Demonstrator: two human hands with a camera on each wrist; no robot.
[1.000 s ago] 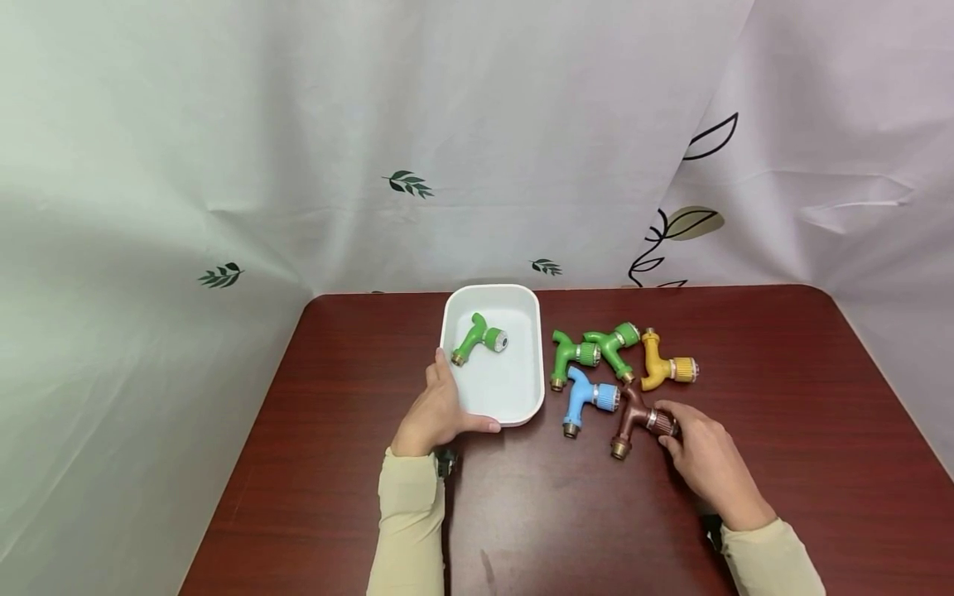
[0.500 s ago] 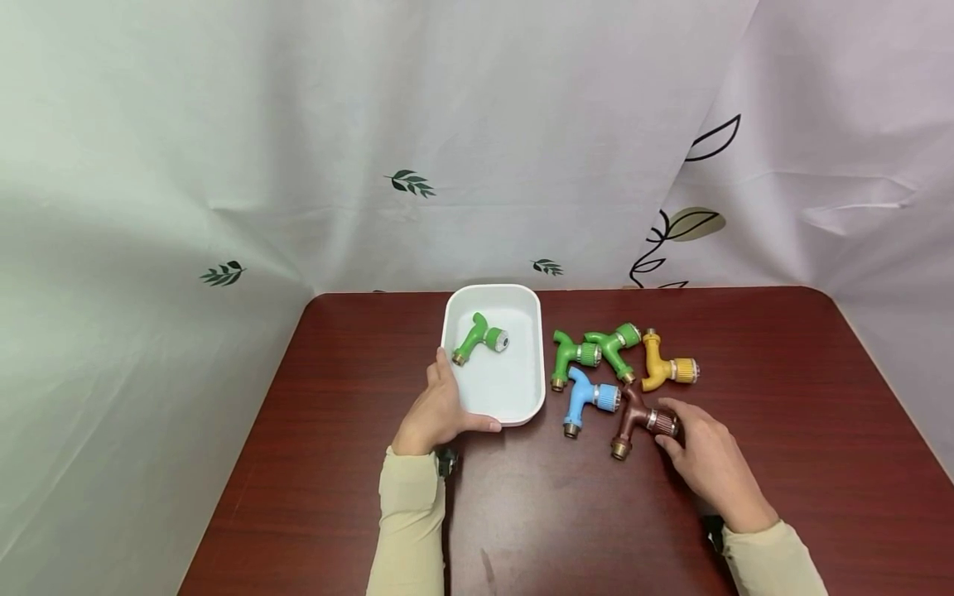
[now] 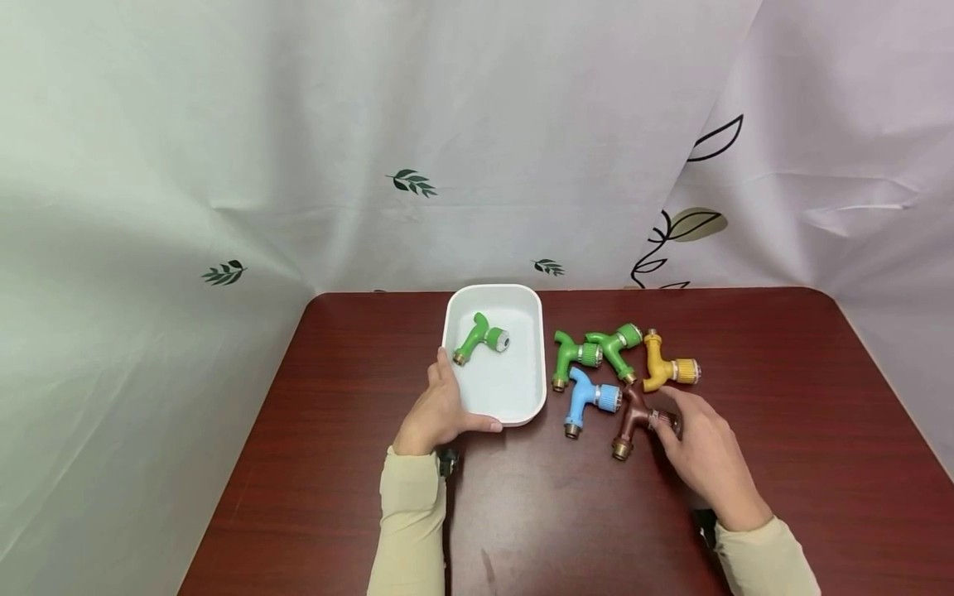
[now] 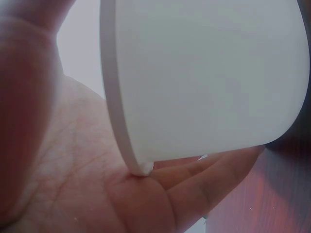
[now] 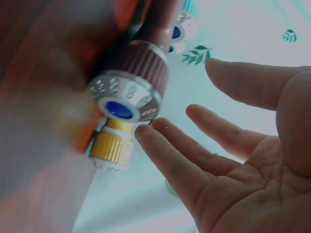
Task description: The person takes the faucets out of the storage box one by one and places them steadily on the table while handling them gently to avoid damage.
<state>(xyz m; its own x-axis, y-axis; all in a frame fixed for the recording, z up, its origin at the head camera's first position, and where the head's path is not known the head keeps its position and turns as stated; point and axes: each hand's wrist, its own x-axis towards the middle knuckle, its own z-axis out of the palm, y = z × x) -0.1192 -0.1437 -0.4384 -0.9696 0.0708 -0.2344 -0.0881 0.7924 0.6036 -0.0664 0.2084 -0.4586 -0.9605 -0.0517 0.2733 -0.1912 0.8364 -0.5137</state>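
Observation:
A white tray point(image 3: 501, 397) stands left of the taps, with one green tap point(image 3: 471, 338) lying inside it. My left hand point(image 3: 436, 414) holds the tray's near left corner, its fingers along the left wall and its thumb at the front rim; the left wrist view shows the fingers against the outer wall point(image 4: 209, 87). My right hand point(image 3: 704, 451) is at the knob of a brown tap point(image 3: 633, 411), thumb overlapping that knob in the head view. In the right wrist view, its fingers point(image 5: 175, 165) are spread beside the ribbed knob point(image 5: 138, 68), with the thumb apart from it.
Close by the brown tap lie a blue tap point(image 3: 581, 399), two green taps, one nearer the tray point(image 3: 565, 360) and one farther back point(image 3: 613, 346), and a yellow tap point(image 3: 657, 364). The dark red table point(image 3: 551, 513) ends at a pale leaf-printed curtain point(image 3: 477, 215).
My right hand has shifted slightly forward, and its thumb now overlaps the brown tap's knob in the head view. The left hand, tray and taps stay in place.

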